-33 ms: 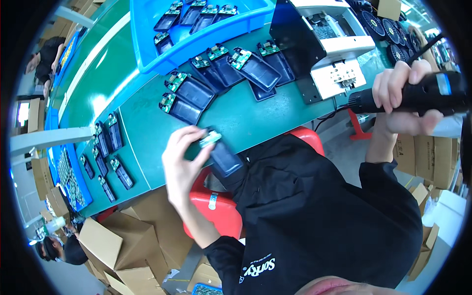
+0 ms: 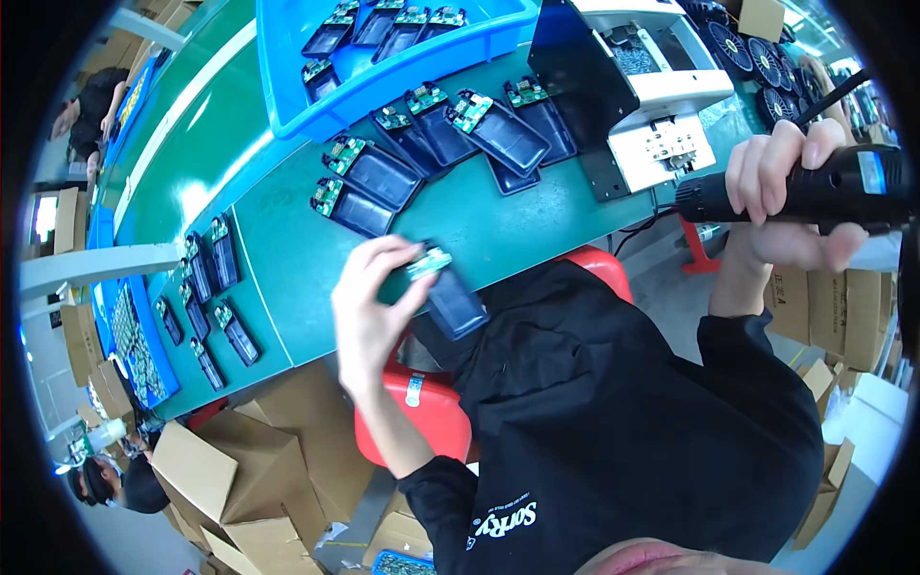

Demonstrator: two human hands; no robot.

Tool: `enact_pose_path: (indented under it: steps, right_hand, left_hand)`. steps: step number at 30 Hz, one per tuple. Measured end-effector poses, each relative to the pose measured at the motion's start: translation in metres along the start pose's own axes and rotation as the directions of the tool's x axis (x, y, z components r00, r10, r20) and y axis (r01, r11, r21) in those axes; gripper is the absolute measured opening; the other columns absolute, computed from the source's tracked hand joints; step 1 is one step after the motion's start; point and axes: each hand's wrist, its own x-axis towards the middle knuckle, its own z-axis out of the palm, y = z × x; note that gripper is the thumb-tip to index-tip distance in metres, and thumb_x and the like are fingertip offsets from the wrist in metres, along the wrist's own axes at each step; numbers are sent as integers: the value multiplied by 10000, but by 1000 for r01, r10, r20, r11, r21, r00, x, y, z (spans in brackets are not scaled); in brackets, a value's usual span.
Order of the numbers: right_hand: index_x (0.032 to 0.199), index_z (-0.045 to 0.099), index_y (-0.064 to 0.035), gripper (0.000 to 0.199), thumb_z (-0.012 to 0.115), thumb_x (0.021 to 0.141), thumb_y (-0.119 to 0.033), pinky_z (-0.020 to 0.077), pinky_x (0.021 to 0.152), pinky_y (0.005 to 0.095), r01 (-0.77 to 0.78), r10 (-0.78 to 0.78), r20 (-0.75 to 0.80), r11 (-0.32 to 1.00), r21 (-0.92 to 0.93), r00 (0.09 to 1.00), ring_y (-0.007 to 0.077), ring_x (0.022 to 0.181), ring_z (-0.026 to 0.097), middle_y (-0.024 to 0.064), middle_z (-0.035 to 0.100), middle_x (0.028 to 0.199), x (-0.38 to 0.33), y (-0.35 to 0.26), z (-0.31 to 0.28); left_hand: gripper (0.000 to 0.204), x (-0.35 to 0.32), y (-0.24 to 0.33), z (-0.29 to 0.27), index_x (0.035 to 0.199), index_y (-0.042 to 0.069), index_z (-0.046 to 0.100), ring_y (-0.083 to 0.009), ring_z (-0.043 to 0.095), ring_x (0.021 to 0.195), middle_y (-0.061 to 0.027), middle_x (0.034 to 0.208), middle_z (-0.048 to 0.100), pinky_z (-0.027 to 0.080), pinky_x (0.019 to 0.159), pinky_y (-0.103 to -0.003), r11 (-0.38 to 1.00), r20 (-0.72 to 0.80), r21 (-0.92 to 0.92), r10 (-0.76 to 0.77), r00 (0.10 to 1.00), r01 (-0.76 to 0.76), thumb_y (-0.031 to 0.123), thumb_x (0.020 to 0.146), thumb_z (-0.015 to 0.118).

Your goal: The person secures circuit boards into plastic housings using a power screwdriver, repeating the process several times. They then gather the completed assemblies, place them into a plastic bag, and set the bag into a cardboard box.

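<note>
My left hand [image 2: 369, 311] pinches a dark plastic case [image 2: 456, 305] by its top end, where a green circuit board [image 2: 429, 263] sits. The case tilts at the near edge of the green table, above my lap. On the right, my right hand [image 2: 781, 182] is wrapped round a thick black electric screwdriver [image 2: 829, 187], held roughly level beyond the table edge. Its ridged collar points left; its tip is hard to make out. Several similar cases [image 2: 503, 137] with boards lie overlapped on the table ahead of my left hand.
A blue bin [image 2: 412, 81] of more cases stands at the back. Right of it is a black and white machine [image 2: 661, 91]. Several cases [image 2: 235, 333] lie at the left, near a tray of boards [image 2: 139, 355]. A red stool [image 2: 422, 417] and cardboard boxes [image 2: 244, 470] are below the table.
My left hand has moved slightly right and up with the case in it. My right hand and the screwdriver have hardly moved.
</note>
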Motion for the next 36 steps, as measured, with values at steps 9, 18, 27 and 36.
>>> enact_pose_path:
  steps: [9,18,27,36]
  right_hand:
    - [1057,413,-87,724,676,758,-691,433,471,236,-4,-7,87,991,134,996,113,493,474,11,485,688,19,45,71]
    - [1055,405,-74,744,699,728,-674,418,494,240,-65,30,393,995,76,919,124,506,481,28,477,673,26,73,80]
    - [1053,403,-78,752,668,727,-702,416,492,238,-120,101,401,993,20,910,117,505,481,27,472,672,18,75,87]
    - [1039,399,-89,747,661,728,-715,413,488,231,-132,118,307,991,25,944,115,503,474,26,470,669,17,76,94]
  left_hand:
    - [290,32,31,70,942,34,635,-274,610,919,-82,972,599,499,809,-345,979,30,-203,20,999,-14,30,688,775]
    - [298,33,30,70,937,33,627,-276,596,909,-80,956,585,496,795,-357,978,-1,-203,59,998,-58,21,679,775]
    - [310,29,29,72,931,28,618,-276,592,898,-79,950,574,495,779,-357,974,-31,-202,94,995,-98,16,667,780]
    - [298,31,31,69,928,26,606,-284,598,890,-87,945,567,498,761,-363,972,-31,-214,90,995,-94,18,680,772]
